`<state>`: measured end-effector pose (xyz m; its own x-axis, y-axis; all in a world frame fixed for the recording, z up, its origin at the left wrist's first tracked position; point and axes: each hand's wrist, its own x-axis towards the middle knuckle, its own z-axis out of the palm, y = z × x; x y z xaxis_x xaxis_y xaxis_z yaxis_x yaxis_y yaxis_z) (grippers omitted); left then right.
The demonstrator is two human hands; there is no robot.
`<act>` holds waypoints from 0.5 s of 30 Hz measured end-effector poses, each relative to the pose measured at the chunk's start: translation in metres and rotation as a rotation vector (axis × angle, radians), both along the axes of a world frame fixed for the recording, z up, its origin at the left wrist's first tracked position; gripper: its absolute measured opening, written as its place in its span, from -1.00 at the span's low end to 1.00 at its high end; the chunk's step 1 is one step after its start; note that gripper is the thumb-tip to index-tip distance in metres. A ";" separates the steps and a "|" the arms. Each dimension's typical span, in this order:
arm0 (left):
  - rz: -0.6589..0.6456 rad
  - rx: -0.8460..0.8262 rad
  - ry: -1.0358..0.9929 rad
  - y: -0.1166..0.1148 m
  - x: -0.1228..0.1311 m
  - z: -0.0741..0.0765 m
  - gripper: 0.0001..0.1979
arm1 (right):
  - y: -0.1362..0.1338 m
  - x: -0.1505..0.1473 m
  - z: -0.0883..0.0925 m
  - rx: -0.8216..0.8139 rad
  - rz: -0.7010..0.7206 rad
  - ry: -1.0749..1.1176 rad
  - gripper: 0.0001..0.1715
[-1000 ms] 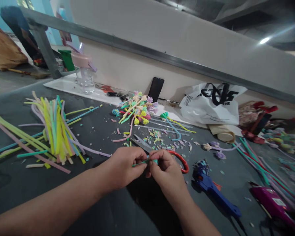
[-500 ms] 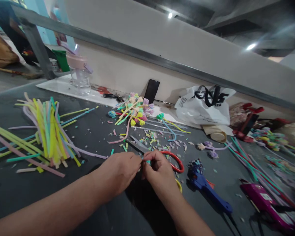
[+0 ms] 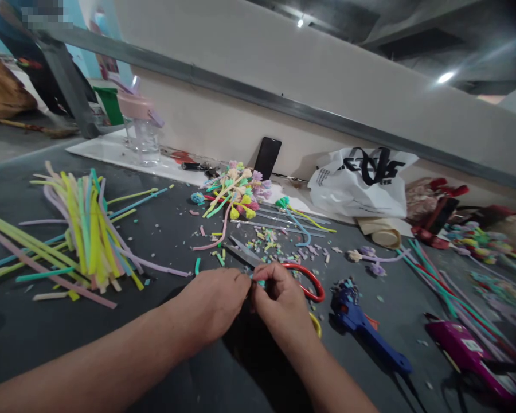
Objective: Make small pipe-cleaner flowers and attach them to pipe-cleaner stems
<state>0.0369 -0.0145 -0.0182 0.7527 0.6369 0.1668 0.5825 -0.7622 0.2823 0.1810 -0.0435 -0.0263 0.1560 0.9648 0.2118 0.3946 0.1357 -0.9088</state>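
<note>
My left hand and my right hand meet fingertip to fingertip low over the dark table. Both are closed in a pinch on a small teal pipe cleaner piece, of which only a short bit shows between them. Just beyond my right hand lie scissors with red and yellow handles. A heap of long coloured pipe cleaners lies to the left. Farther back sits a bundle of finished pipe cleaner flowers.
A blue glue gun and a magenta one lie at the right. Cut scraps litter the middle. At the back stand a phone, a white plastic bag and a lidded cup. A person stands at the far left.
The teal piece showed longer between my hands a second ago; now my fingers have closed nearer together and only a short bit shows. The view has shifted slightly.
</note>
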 end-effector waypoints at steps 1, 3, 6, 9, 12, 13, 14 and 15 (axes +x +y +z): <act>0.000 -0.005 0.001 0.000 0.000 0.000 -0.79 | 0.000 0.000 0.001 -0.015 0.003 0.017 -0.89; -0.004 -0.028 -0.009 0.000 0.000 -0.001 -0.78 | -0.001 -0.001 0.005 -0.071 0.018 0.066 -0.89; -0.033 -0.094 -0.139 0.003 -0.002 0.002 -0.75 | -0.004 0.002 0.013 -0.166 0.109 0.215 -0.79; -0.005 -0.265 -0.350 0.008 -0.005 0.010 -0.71 | -0.007 0.007 0.018 -0.146 0.229 0.393 -0.63; 0.073 -0.564 -0.460 0.011 -0.007 0.020 -0.70 | -0.009 0.010 0.018 -0.072 0.274 0.439 -0.61; 0.075 -0.667 -0.491 0.011 -0.007 0.022 -0.70 | -0.010 0.011 0.018 -0.049 0.284 0.433 -0.61; 0.059 -0.760 -0.525 0.010 -0.008 0.024 -0.71 | -0.011 0.011 0.018 -0.028 0.296 0.423 -0.61; 0.028 -0.838 -0.560 0.009 -0.008 0.025 -0.71 | -0.012 0.010 0.019 -0.003 0.313 0.416 -0.60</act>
<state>0.0284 -0.0053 0.0067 0.6861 0.7273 -0.0177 0.2162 -0.1806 0.9595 0.1913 -0.0558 -0.0077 -0.0699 0.9792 0.1904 -0.0590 0.1865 -0.9807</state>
